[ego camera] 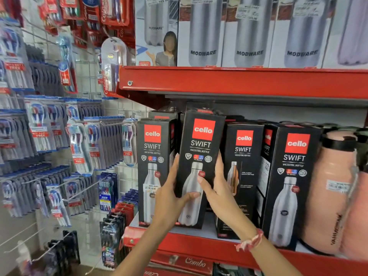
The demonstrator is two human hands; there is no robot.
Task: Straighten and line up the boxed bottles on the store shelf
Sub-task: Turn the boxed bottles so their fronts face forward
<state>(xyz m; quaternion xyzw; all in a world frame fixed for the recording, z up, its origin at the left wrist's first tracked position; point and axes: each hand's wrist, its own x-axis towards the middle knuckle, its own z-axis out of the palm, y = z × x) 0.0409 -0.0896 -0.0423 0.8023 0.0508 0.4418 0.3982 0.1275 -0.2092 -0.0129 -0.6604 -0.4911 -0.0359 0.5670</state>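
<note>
Several black Cello Swift bottle boxes stand on a red shelf (pixel 199 250). The second box from the left (pixel 201 140) leans slightly to the right, with its base near the shelf's front. My left hand (pixel 173 196) grips its left edge, thumb across the front. My right hand (pixel 217 188) grips its right edge. To its left stands the leftmost box (pixel 153 156), upright. To its right a third box (pixel 242 166) sits further back, and a fourth box (pixel 290 176) stands turned at an angle near the front.
A pink flask (pixel 330 188) stands at the right end of the shelf. White Modware boxes (pixel 203 32) fill the shelf above. Toothbrush packs (pixel 79 148) hang on a wire grid to the left. Red Combo packs (pixel 191 261) lie below.
</note>
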